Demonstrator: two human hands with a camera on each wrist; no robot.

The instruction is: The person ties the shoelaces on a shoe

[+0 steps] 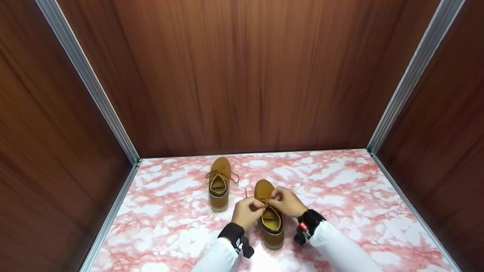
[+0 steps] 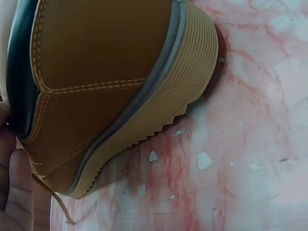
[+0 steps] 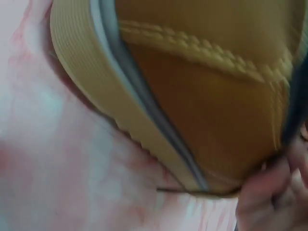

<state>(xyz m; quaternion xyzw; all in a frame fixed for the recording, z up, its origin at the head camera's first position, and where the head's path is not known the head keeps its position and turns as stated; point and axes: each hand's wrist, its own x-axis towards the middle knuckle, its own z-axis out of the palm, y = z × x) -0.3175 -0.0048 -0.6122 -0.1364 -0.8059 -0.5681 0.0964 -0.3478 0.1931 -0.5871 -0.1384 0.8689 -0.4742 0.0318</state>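
Observation:
A tan lace-up shoe (image 1: 273, 238) stands on the floor between my hands, its toe pointing away. My left hand (image 1: 246, 214) comes in from the left, thumb and finger pinching the shoelace (image 1: 266, 202) over the tongue. From the right, my right hand (image 1: 290, 203) pinches the same lace close by, just above the throat of the shoe. A loose lace end (image 2: 61, 203) hangs past the sole in the left wrist view. Another lace end (image 3: 175, 190) sticks out beside the sole in the right wrist view, near my blurred fingers (image 3: 262, 187).
The matching tan shoe (image 1: 219, 202) stands to the left and farther back, its lace tied in a bow. Both are on a pink-and-white marbled surface (image 1: 170, 226). Wood-grain panels (image 1: 242, 75) enclose the back and sides, with grey metal strips (image 1: 90, 81) at the corners.

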